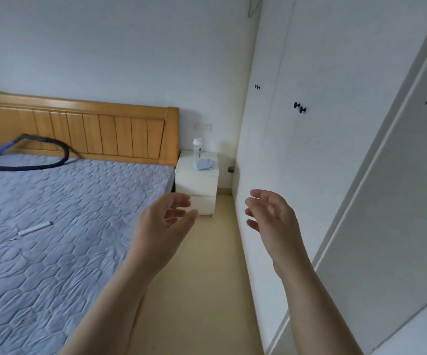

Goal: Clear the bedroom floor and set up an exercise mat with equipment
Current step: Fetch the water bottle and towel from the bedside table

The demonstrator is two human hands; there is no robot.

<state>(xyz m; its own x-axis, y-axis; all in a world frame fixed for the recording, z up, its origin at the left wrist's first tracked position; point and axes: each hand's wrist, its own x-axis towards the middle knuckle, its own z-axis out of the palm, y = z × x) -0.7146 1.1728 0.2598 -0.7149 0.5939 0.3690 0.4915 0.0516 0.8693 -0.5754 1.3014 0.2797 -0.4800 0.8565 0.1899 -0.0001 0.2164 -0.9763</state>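
Note:
My left hand [161, 226] and my right hand [271, 216] are raised side by side in front of me, palms turned toward each other, fingers relaxed and holding nothing. They hover over a strip of beige floor [202, 290] between the bed and the wardrobe. A black and blue hoop [28, 160] lies on the bed near the headboard. A small white stick-like thing [35, 228] lies on the mattress. No exercise mat shows in the head view.
The bed [53, 226] with a grey quilted mattress and wooden headboard [87, 126] fills the left. A white nightstand [197, 180] holds a bottle [197, 147] and a blue cloth [204, 164]. White wardrobe doors [309, 149] with black knobs line the right.

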